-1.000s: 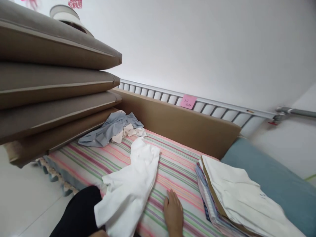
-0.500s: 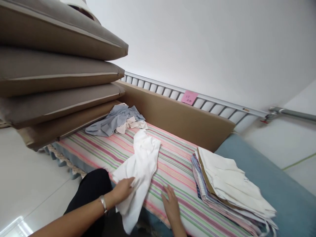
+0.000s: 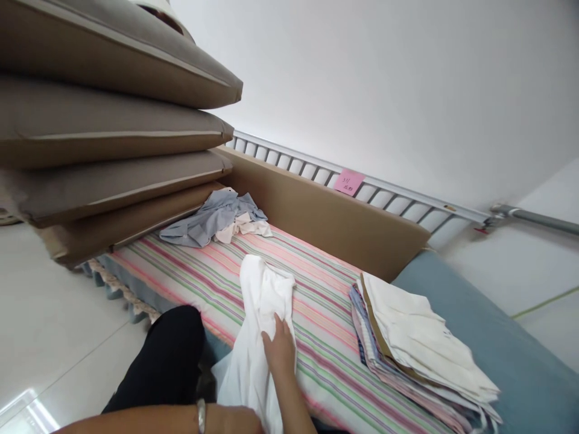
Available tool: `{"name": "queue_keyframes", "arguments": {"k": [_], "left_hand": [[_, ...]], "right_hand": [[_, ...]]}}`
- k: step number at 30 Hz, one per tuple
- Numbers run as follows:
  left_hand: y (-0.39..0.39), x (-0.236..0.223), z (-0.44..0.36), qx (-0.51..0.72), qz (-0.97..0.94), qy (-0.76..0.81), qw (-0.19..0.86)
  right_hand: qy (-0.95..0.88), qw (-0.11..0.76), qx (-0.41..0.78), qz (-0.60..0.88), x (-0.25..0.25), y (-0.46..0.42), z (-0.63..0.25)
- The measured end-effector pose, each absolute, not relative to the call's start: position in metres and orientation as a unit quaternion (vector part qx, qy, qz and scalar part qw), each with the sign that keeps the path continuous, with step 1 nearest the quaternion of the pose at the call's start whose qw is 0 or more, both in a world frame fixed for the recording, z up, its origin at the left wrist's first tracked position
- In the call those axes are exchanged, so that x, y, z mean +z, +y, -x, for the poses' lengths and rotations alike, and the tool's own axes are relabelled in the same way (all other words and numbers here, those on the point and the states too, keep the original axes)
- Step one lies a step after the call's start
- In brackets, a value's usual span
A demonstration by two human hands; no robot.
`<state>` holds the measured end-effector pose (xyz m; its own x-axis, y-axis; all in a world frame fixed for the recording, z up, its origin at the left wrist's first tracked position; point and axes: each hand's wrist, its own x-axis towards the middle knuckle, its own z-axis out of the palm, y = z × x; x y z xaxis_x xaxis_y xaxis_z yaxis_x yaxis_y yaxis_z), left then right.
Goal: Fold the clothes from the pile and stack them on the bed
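A crumpled white garment (image 3: 262, 301) lies on the striped bed sheet (image 3: 194, 271) and hangs over the near edge. My right hand (image 3: 279, 349) rests on top of it, fingers stretched forward and flat on the cloth. My left hand (image 3: 237, 420), with a bracelet on the wrist, is at the bottom edge of the view. It is curled against the hanging lower part of the garment, and its fingers are mostly hidden. My black-clad knee (image 3: 163, 361) is just left of the cloth.
A stack of folded clothes (image 3: 416, 343) sits right of my hands, partly on a blue sheet (image 3: 520, 361). A grey-blue and white heap of clothes (image 3: 217, 220) lies at the far left under stacked brown cushions (image 3: 104, 138). A cardboard panel (image 3: 325, 211) and rail with a pink note (image 3: 348, 182) back the bed.
My right hand moved from the bare sheet onto the white garment. My left hand slid down along the cloth toward me, and the garment got drawn closer and narrower.
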<state>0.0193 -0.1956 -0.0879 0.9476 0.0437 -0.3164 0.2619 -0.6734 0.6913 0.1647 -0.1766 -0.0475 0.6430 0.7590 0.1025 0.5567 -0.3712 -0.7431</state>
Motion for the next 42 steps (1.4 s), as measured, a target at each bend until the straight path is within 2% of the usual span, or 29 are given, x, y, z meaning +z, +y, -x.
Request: {"name": "queue_keyframes", "arguments": {"k": [3,5,11,17,20,23,28,30,33,37,42], "left_hand": [[-0.183,-0.087,-0.002,-0.151,-0.898,0.166,0.379],[-0.173,-0.087,0.01,-0.163,-0.879,0.227,0.386],[-0.15,-0.09,0.025,-0.109,-0.827,0.255,0.49],[-0.122,-0.087,0.011,-0.083,-0.758,0.255,0.594],[-0.099,-0.08,0.008,0.0,-0.741,0.277,0.611],[-0.071,-0.072,0.011,0.116,-0.727,0.337,0.587],[-0.014,-0.054,0.016,0.281,-0.739,0.421,0.445],[0.005,-0.047,0.011,0.309,-0.737,0.436,0.413],[0.02,-0.048,-0.005,0.321,-0.726,0.447,0.412],[0.019,-0.067,-0.027,0.349,-0.709,0.455,0.411],[0.037,-0.064,-0.04,0.351,-0.728,0.463,0.364]], "right_hand": [[-0.348,0.475,0.186,0.787,-0.049,-0.171,-0.184],[-0.319,0.499,0.207,0.778,-0.05,-0.177,-0.206],[-0.083,0.674,0.34,0.651,-0.075,-0.252,-0.261],[-0.024,0.672,0.38,0.636,-0.089,-0.314,-0.271],[-0.013,0.672,0.326,0.665,-0.087,-0.31,-0.279],[-0.058,0.637,0.223,0.736,-0.086,-0.293,-0.3],[-0.153,0.508,0.067,0.845,-0.074,-0.253,-0.343],[-0.182,0.488,0.044,0.852,-0.065,-0.234,-0.353],[-0.308,0.412,-0.004,0.857,-0.052,-0.201,-0.359],[-0.401,0.321,-0.002,0.858,-0.048,-0.157,-0.365],[-0.367,0.298,0.054,0.879,-0.061,-0.128,-0.38]]}}
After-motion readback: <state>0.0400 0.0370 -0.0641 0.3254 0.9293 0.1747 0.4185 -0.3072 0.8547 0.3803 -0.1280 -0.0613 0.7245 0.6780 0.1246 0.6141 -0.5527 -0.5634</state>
